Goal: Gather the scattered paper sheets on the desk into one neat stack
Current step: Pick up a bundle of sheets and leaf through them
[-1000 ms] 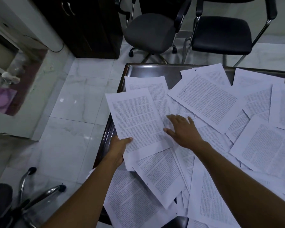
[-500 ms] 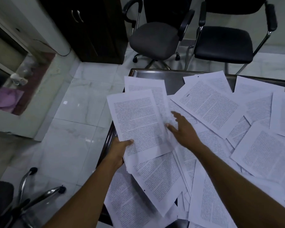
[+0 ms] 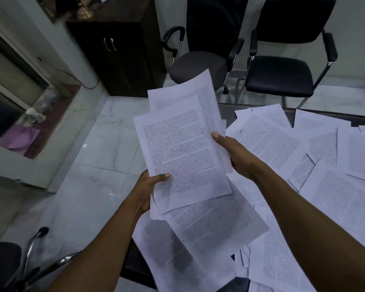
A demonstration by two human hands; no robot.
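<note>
A loose bundle of printed sheets (image 3: 181, 148) is lifted and tilted above the desk's left end. My left hand (image 3: 150, 190) grips its lower left corner, thumb on top. My right hand (image 3: 234, 152) holds its right edge, thumb on the front and fingers behind. The sheets in the bundle are fanned and uneven, one sticking out at the top. Several more printed sheets (image 3: 282, 148) lie scattered and overlapping across the dark desk (image 3: 226, 108), some hanging over its left edge.
Two black chairs (image 3: 278, 70) stand beyond the desk's far edge. A dark cabinet (image 3: 118, 47) is at the back left. Another chair's chrome arm (image 3: 36, 256) sits at the lower left. White tiled floor lies left of the desk.
Both hands have lifted sheets off the desk into a raised bundle. My right hand went from lying flat on the papers to holding the bundle's right edge. The view tilted upward.
</note>
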